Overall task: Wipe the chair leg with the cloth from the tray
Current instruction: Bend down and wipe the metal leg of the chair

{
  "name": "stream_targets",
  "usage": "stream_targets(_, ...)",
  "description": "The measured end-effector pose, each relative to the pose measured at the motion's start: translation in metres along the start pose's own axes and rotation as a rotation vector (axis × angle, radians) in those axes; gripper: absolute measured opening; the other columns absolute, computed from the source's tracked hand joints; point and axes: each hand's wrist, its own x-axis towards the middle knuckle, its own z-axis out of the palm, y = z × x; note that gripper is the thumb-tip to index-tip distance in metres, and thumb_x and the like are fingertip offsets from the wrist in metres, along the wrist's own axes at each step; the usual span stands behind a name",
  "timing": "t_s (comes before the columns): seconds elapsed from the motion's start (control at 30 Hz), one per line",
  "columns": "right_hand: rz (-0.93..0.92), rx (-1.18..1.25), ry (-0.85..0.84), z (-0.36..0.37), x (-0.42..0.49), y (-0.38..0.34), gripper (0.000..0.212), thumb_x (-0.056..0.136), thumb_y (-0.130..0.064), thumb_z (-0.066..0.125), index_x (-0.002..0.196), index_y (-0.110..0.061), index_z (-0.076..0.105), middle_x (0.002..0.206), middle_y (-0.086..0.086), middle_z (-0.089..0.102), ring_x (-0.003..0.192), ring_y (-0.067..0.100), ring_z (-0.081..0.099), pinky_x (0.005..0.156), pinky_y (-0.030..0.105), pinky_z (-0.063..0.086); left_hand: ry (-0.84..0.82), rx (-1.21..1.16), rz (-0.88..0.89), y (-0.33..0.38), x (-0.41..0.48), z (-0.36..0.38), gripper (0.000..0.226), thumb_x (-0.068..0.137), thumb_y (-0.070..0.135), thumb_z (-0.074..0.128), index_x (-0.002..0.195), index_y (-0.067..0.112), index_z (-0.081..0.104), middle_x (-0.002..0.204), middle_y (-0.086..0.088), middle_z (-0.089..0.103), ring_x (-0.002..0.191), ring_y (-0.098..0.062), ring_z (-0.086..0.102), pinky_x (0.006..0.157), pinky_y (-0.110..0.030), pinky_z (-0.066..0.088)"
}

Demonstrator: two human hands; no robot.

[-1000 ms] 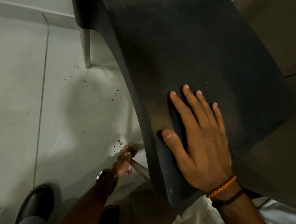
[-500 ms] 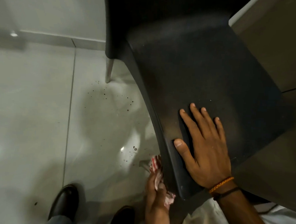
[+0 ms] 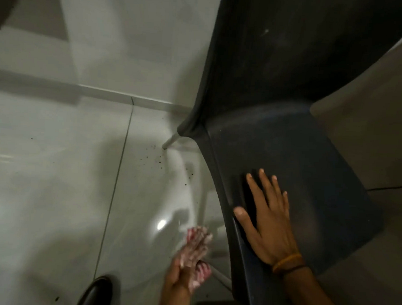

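A black plastic chair fills the right side of the head view. My right hand lies flat on its seat near the left edge, fingers spread. Below the seat edge, my left hand grips a red-and-white cloth, blurred by motion, next to the pale front chair leg. The leg shows only as a short slanted piece under the seat. The rear leg stands on the floor farther back.
Glossy white floor tiles carry dark specks near the rear leg. A wall and skirting run behind. My black shoe is at the bottom left. A beige surface lies right of the chair.
The view has tilted up, showing the chair back. My left hand with the cloth has shifted left and away from the seat edge along the front leg. My right hand stays flat on the seat.
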Motion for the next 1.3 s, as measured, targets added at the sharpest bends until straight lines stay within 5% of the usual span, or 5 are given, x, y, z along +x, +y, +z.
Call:
stream_targets(0.17, 0.007, 0.007, 0.010, 0.005, 0.093, -0.045, 0.082, 0.093, -0.080, 0.024, 0.164, -0.045, 0.002, 0.177, -0.005, -0.009, 0.161, 0.023, -0.017, 0.126, 0.057, -0.009, 0.183, 0.109, 0.280, 0.081, 0.052, -0.040, 0.047, 0.109, 0.020, 0.052, 0.153, 0.037, 0.050, 0.157, 0.019, 0.054, 0.145, -0.006, 0.053, 0.117, -0.044, 0.049)
stream_targets(0.57, 0.082, -0.094, -0.013, 0.029, 0.107, -0.059, 0.089, 0.089, -0.088, 0.010, 0.165, -0.043, -0.002, 0.176, -0.008, -0.010, 0.162, 0.018, -0.017, 0.128, 0.062, -0.007, 0.254, 0.058, 0.492, 0.177, 0.187, -0.033, 0.051, 0.111, 0.016, 0.044, 0.161, 0.019, 0.036, 0.165, -0.001, 0.044, 0.151, -0.017, 0.046, 0.120, -0.036, 0.045)
stream_targets(0.87, 0.064, -0.085, 0.012, 0.027, 0.107, -0.060, 0.089, 0.091, -0.088, 0.011, 0.166, -0.041, 0.004, 0.177, -0.011, -0.006, 0.162, 0.015, -0.015, 0.128, 0.061, -0.006, 0.320, -0.250, 0.036, 0.199, 0.306, -0.040, 0.044, 0.110, 0.024, 0.045, 0.136, -0.005, 0.065, 0.139, -0.022, 0.068, 0.124, -0.027, 0.071, 0.121, -0.044, 0.044)
stream_targets(1.13, 0.055, -0.062, 0.028, 0.028, 0.108, -0.059, 0.085, 0.092, -0.087, 0.012, 0.165, -0.043, 0.004, 0.177, -0.015, -0.006, 0.162, 0.012, -0.014, 0.129, 0.061, -0.005, 0.364, -0.005, 0.160, 0.179, 0.299, -0.044, 0.054, 0.112, 0.034, 0.035, 0.145, -0.006, 0.051, 0.143, -0.039, 0.055, 0.131, -0.056, 0.055, 0.109, -0.059, 0.048)
stream_targets(1.3, 0.064, -0.067, 0.005, 0.027, 0.108, -0.063, 0.086, 0.091, -0.090, 0.011, 0.164, -0.046, -0.001, 0.176, -0.018, -0.011, 0.161, 0.011, -0.017, 0.128, 0.062, -0.005, 0.224, -0.073, 0.364, 0.158, 0.235, -0.014, 0.082, 0.090, 0.080, 0.036, 0.155, 0.032, 0.044, 0.156, 0.004, 0.055, 0.141, -0.012, 0.055, 0.117, -0.030, 0.043)
